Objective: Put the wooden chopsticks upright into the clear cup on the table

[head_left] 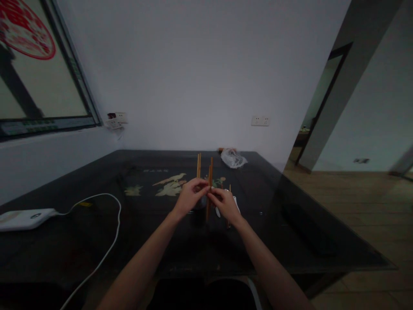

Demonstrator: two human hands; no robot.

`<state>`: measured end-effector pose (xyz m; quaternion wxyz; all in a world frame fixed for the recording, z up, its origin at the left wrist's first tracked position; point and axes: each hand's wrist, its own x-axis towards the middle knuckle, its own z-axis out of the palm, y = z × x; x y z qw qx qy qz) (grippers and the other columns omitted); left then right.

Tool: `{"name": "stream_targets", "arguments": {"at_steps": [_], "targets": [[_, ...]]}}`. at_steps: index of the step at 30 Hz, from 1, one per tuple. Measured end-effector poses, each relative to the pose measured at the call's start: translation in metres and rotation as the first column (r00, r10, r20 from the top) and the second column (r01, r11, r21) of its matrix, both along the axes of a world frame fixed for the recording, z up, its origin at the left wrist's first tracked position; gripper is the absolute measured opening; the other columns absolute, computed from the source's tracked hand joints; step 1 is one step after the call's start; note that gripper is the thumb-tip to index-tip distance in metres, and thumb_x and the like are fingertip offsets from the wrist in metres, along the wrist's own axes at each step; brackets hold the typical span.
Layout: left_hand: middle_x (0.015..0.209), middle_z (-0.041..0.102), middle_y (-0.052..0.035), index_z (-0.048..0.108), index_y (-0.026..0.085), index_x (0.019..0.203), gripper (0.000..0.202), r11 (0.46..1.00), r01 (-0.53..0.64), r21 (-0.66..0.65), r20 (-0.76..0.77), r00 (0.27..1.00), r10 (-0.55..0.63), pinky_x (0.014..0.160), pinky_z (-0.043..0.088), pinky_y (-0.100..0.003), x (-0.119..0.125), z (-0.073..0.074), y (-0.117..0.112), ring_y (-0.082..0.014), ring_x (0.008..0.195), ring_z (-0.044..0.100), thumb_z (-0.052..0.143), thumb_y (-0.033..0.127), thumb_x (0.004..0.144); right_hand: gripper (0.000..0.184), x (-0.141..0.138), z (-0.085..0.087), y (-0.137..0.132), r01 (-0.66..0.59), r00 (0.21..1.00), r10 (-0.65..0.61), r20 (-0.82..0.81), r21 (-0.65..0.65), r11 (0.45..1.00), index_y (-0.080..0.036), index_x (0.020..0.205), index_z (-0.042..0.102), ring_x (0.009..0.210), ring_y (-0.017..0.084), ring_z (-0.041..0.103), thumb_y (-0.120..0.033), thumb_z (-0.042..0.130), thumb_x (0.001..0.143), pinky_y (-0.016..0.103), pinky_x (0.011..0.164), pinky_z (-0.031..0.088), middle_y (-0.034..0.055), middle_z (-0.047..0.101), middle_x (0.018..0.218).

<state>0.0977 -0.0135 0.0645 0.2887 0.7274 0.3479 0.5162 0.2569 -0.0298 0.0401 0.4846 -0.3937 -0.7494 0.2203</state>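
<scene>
Both hands meet above the middle of the dark table, pinching upright wooden chopsticks (211, 172) between their fingertips. My left hand (192, 194) grips them from the left, and my right hand (225, 203) from the right. Just behind my left hand, more chopsticks (198, 165) stand upright in a dark holder (201, 203), which my fingers partly hide. Under and beside my right hand lie white spoons (218, 212) and further thin sticks (228, 224), partly covered by the hand.
The black table (155, 249) bears a bird-and-flower picture. A crumpled clear plastic bag (233, 158) lies at its back edge. On the left is a white device (26, 218) with a white cable (118, 219). A dark flat object (308, 230) lies at the right.
</scene>
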Motion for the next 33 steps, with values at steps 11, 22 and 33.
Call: {"name": "stream_targets", "arguments": {"at_steps": [11,22,33], "targets": [[0.082,0.070,-0.0040,0.068,0.016,0.082,0.018,1.000,0.001,-0.009,-0.072,0.997,-0.001,0.069,0.052,-0.027,-0.006,0.008,-0.003,-0.0164,0.075,0.064,0.065,0.033,0.076,0.019,0.001,-0.008,-0.004,0.005,0.993,-0.001,0.117,-0.033,0.999,-0.016,0.073,0.064,0.057,0.014,0.054,-0.026,0.055,0.086,0.022,0.053,0.036,0.0016,0.062,0.063],[0.076,0.070,-0.0025,0.069,0.016,0.078,0.015,0.995,-0.024,0.101,-0.229,0.972,0.047,0.065,0.048,-0.024,-0.014,0.013,-0.003,-0.0147,0.069,0.063,0.066,0.031,0.076,0.019,0.001,-0.012,-0.005,-0.026,0.986,0.040,0.162,-0.091,0.996,-0.016,0.078,0.067,0.059,0.014,0.057,-0.028,0.055,0.087,0.022,0.053,0.037,0.0022,0.065,0.067],[0.076,0.071,-0.0035,0.070,0.015,0.077,0.017,1.000,-0.012,0.011,-0.234,0.972,0.014,0.065,0.048,-0.025,-0.013,0.016,-0.004,-0.0155,0.070,0.063,0.066,0.031,0.075,0.018,0.003,-0.015,-0.003,-0.044,0.975,0.060,0.213,-0.078,0.996,-0.016,0.081,0.068,0.063,0.015,0.057,-0.027,0.056,0.086,0.023,0.057,0.038,0.0032,0.067,0.072]]}}
